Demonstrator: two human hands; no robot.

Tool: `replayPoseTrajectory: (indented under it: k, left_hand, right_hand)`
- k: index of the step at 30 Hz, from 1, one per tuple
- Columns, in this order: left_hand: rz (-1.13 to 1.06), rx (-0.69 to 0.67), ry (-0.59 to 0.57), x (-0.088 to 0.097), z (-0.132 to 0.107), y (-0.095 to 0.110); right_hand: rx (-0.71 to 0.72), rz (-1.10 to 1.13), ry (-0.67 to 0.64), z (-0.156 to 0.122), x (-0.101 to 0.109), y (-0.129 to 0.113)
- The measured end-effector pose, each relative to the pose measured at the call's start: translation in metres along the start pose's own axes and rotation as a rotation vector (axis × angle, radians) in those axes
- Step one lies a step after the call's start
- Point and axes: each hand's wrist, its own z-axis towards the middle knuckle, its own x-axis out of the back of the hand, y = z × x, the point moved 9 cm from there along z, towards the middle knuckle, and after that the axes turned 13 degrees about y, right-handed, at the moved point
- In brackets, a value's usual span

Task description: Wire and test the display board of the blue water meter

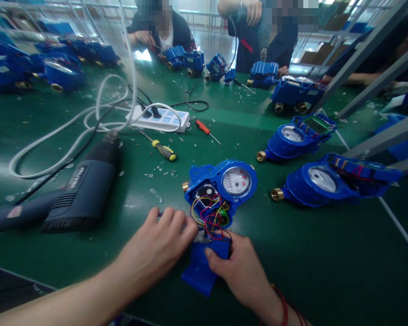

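A blue water meter [236,181] with a round white dial lies open in front of me, red and yellow wires [209,210] spilling from its compartment. The wires run down to a blue plastic cover [207,267] near the table's front edge. My right hand [243,267] grips this cover at its right side, thumb on top. Closed, with curled fingers, my left hand [166,235] is at the cover's upper left. A bit of something dark shows behind its knuckles, but what the fingers hold is hidden. Greyish clear material [201,236] lies at the cover's upper edge, beside the left fingertips.
A heat gun [85,185] lies at left. Beyond are a yellow-black screwdriver [163,150], a red screwdriver [203,127] and a white power strip [163,118] with looping cables. More blue meters [321,179] stand right, beside grey metal bars [377,50]. Co-workers sit opposite.
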Motion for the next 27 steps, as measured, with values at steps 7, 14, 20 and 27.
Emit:
replayPoseTrajectory:
  k: [7, 14, 20, 27]
  left_hand:
    - [-0.035, -0.002, -0.027, -0.003, 0.001, 0.0]
    - [-0.171, 0.036, -0.086, -0.008, -0.002, -0.003]
    - [-0.33, 0.103, -0.136, -0.016, -0.008, -0.01]
    - [-0.224, 0.303, -0.145, -0.01, -0.045, -0.037]
  right_hand:
    - [-0.02, 0.038, -0.037, 0.002, -0.002, 0.001]
    - [-0.04, 0.146, -0.095, 0.002, -0.006, 0.006]
    - [-0.072, 0.224, -0.113, 0.0, -0.009, 0.014]
    - [-0.026, 0.233, -0.087, -0.001, -0.007, 0.021]
